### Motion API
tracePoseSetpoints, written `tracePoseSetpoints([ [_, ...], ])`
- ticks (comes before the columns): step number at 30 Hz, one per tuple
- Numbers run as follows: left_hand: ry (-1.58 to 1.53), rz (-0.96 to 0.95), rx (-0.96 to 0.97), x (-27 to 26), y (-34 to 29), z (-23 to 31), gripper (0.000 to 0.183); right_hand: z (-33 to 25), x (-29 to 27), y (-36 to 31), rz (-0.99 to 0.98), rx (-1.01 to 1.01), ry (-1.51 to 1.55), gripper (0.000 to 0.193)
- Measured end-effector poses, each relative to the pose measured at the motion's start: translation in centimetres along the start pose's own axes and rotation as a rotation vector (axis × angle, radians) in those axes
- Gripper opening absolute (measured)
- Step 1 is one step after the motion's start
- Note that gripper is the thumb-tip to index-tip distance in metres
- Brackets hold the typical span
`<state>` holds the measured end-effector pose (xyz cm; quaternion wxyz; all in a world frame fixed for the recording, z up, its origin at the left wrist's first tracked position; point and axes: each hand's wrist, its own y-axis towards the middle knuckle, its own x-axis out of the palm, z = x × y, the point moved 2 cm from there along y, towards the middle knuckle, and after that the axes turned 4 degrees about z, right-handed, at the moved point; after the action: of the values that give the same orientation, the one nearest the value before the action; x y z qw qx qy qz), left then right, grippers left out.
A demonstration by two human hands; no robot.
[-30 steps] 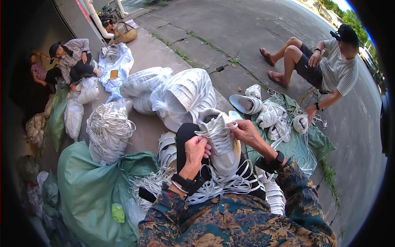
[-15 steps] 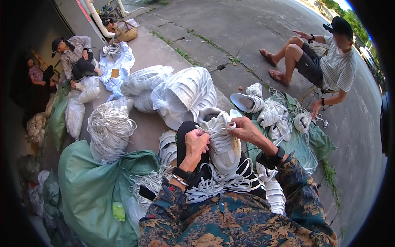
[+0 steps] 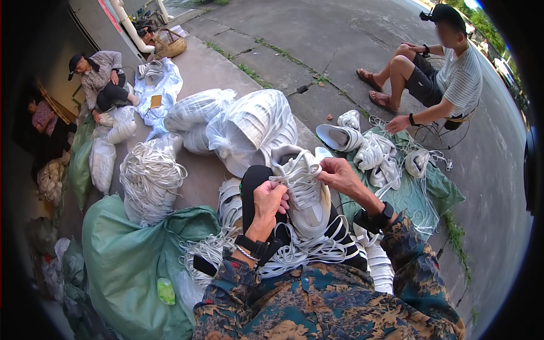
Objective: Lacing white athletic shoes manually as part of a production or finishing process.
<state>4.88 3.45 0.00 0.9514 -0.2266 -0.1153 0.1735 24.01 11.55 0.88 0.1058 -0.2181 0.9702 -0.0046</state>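
Observation:
A white lace-up sneaker rests on my lap between my hands, its toe toward me and its opening away. My left hand is closed in a pinch on a shoelace at the left edge of the eyelets. On the other side, my right hand pinches a white shoelace beside the upper eyelets. The fingertips partly hide the lace ends. Loose white laces lie heaped across my thighs, below the toe.
Left of me are a green sack and a bundle of white laces. Clear bags of white shoe parts stand ahead. To the right, several shoes lie on a green sheet, near a seated person. Others sit at far left.
My right hand has shifted slightly, still at the upper eyelets. The seated person on the right has leaned forward, one hand now nearer the shoes on the green sheet and the other at the knee.

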Motion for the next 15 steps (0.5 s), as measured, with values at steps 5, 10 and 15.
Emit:
tracePoseSetpoints([
  [5,0.148,0.035,0.045,0.0,0.4,-0.2,0.011,0.3,0.8,0.3,-0.040,-0.019,-0.005,0.010],
  [10,0.038,0.118,0.139,-0.8,-1.2,-0.4,0.009,1.5,-0.5,-1.8,0.101,0.046,0.042,0.015],
  [15,0.102,-0.010,0.169,-0.4,-2.8,-1.0,0.008,2.0,-0.9,-2.5,0.052,0.163,0.187,0.016],
])
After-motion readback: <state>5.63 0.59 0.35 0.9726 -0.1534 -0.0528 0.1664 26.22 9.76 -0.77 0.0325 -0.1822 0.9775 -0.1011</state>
